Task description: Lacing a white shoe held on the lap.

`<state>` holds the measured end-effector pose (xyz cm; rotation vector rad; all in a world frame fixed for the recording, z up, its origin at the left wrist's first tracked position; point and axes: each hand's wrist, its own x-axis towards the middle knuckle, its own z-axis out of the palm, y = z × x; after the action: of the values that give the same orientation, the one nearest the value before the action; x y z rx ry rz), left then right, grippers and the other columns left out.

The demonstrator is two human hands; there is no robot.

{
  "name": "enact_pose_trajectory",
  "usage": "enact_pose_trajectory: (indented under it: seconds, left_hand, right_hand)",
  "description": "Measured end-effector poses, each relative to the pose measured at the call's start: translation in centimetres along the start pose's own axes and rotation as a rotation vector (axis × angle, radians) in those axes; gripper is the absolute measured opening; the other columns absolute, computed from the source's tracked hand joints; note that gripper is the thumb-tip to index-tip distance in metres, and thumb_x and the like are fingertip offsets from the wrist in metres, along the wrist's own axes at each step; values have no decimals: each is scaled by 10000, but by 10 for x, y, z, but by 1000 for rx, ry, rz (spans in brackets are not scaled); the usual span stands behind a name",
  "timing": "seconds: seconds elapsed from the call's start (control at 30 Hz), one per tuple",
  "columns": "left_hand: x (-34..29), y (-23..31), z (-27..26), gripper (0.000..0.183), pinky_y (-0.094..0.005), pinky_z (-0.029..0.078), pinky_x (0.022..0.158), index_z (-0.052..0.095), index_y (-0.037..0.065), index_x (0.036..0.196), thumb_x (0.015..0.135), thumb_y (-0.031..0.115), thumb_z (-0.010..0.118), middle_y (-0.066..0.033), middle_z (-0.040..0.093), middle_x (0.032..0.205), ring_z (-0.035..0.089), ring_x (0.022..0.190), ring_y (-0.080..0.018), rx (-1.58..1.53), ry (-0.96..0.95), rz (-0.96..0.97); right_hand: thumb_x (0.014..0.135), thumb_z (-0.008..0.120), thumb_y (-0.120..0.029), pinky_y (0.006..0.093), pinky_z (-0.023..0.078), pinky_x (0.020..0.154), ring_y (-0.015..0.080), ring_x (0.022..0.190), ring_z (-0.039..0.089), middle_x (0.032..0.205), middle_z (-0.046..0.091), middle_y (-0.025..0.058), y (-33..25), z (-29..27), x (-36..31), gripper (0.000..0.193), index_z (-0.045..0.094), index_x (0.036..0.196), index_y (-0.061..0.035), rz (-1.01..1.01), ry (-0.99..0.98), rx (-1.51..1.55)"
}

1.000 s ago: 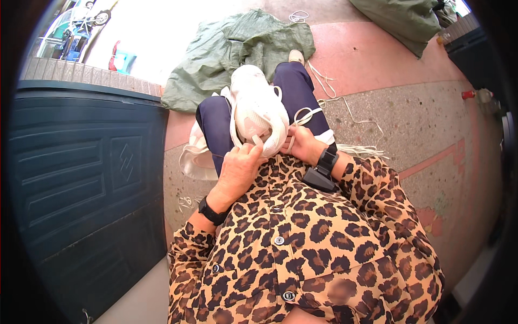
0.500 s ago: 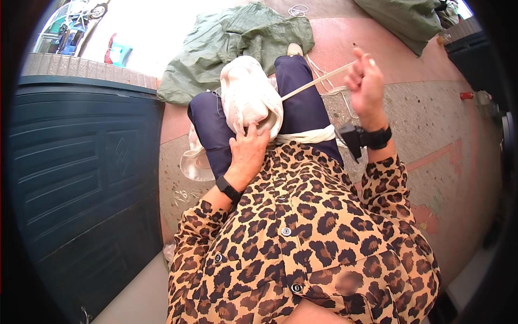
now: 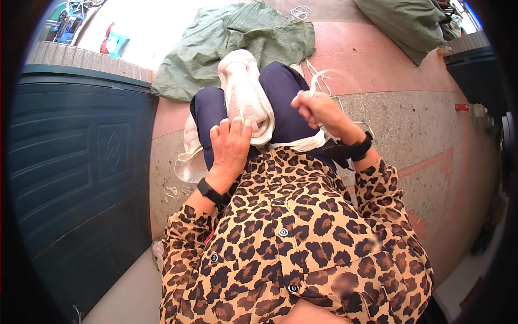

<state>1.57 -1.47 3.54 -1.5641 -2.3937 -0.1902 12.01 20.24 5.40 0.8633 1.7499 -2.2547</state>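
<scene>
A white shoe [image 3: 245, 97] with a perforated surface lies lengthwise on my lap between my knees, its toe pointing away from me. My left hand [image 3: 229, 146] is at its near end, fingers bent over the edge and gripping it. To the right, above my right thigh, my right hand [image 3: 318, 110] is closed on a white shoelace [image 3: 319, 78], which loops up beyond the fingers. The fingertips of that hand are partly blurred. A folded white strip of cloth [image 3: 305, 143] lies across my right thigh near the waist.
Beside my left leg hang more white shoe pieces [image 3: 190, 164]. Loose laces [image 3: 175, 191] lie on the floor there, and another coil [image 3: 300, 12] lies farther off. A green sheet [image 3: 205, 51] spreads ahead, a full green sack [image 3: 402, 27] stands far right, and a dark blue door [image 3: 86, 156] borders the left.
My right hand has come down and inward toward the shoe, and the lace has gone from taut to a slack loop. My left hand has shifted slightly left.
</scene>
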Motion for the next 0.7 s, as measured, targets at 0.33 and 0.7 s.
enact_pose_trajectory:
  seconds: [0.33,0.7]
  left_hand:
    - [19,-8,27,80,-313,379,657,553,91,765,707,136,522,-37,520,726,487,782,-200,-7,-174,204]
    - [22,-2,-11,187,-200,443,702,584,-14,990,837,95,584,-50,612,883,552,791,-79,-1625,-564,-644]
  right_hand:
    - [928,374,-331,384,424,638,392,720,526,754,531,240,22,49,11,394,489,842,36,-381,-10,-404]
    - [828,486,-182,407,470,620,334,723,580,818,567,187,22,82,-6,186,516,894,-11,-453,-517,-1005]
